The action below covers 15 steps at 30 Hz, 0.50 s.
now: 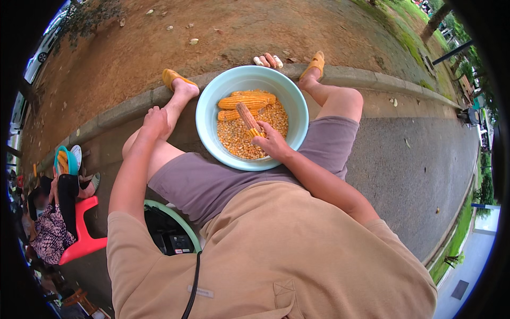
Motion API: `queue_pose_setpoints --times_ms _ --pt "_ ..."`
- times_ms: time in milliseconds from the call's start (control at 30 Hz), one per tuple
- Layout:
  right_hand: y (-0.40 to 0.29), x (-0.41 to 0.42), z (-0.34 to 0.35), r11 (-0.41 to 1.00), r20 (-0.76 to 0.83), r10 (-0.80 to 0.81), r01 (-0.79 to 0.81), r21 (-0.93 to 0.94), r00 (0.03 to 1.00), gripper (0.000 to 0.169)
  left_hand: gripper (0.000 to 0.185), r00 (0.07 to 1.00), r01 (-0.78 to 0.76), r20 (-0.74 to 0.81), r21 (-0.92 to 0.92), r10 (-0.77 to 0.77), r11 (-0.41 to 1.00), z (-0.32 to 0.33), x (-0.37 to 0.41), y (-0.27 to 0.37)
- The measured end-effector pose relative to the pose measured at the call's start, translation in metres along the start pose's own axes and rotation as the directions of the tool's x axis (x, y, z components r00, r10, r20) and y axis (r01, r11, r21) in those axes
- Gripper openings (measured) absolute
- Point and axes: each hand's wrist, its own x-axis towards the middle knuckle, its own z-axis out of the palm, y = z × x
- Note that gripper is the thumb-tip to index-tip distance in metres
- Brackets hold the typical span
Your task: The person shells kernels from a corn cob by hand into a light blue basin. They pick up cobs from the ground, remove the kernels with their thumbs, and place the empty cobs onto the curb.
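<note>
My right hand (271,140) grips the lower end of a corn cob (247,116) over a light blue plastic basin (204,137). Most of that cob is stripped of kernels; some yellow ones remain near my fingers. Loose corn kernels (235,137) cover the basin's bottom, and several full ears of corn (239,102) lie on them at the far left side. The basin sits between my legs. My left hand (155,119) rests on my left shin, outside the basin, with its fingers partly hidden; no object shows in it.
Several bare corn cobs (270,60) lie on the ground beyond the basin, by a stone curb (350,77). A green-rimmed container (187,225) with black items stands at my left hip. Further left, a person sits on a red plastic stool (84,231) near a teal basin (73,161) of corn.
</note>
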Motion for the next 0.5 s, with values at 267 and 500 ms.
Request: queue_pose_setpoints --times_ms 267,500 --pt "-0.012 -0.002 -0.003 0.988 0.015 0.124 -0.125 0.095 0.992 0.071 0.035 0.999 0.028 0.044 -0.072 -0.025 0.997 -0.011 0.006 0.000" --pt "-0.012 -0.001 -0.006 0.988 0.017 0.147 -0.147 0.043 0.989 0.071 0.033 0.961 -0.008 0.276 -0.031 0.017 0.999 -0.029 0.004 0.012"
